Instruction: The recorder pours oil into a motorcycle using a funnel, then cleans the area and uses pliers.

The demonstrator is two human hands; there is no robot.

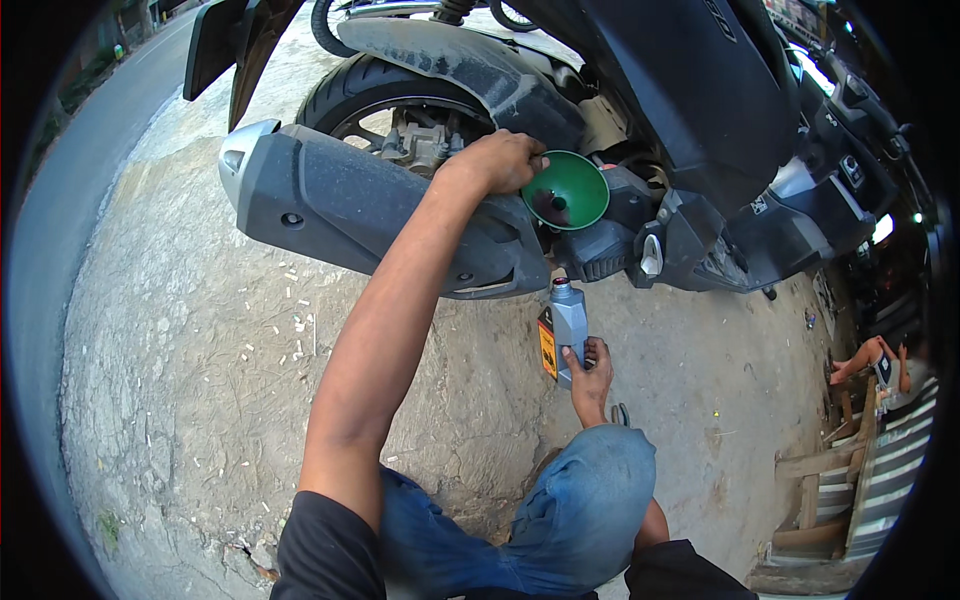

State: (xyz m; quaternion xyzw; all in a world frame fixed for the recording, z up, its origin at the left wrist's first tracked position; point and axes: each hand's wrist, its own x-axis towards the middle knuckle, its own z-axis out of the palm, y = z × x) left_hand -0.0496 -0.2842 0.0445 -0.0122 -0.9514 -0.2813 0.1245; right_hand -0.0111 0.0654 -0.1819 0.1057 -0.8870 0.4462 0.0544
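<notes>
A green funnel (580, 185) sits at the scooter's engine (598, 258), with dark liquid round its center hole. My left hand (490, 160) grips the funnel's upper left rim with closed fingers, just above the grey exhaust cover (350, 210). Below the funnel, my right hand (590, 368) is wrapped round an upright grey plastic bottle (568, 318) with an orange and black label. The bottle's mouth is uncapped and shows dark red at the top. The rear tire (340, 92) and mudguard (440, 55) are behind my left hand.
The black scooter body (680, 90) fills the upper right. I crouch on concrete pavement (180, 340), with a road (70, 160) at the far left. At the far right another person (895, 370) is seated beside a striped wooden structure (815, 455).
</notes>
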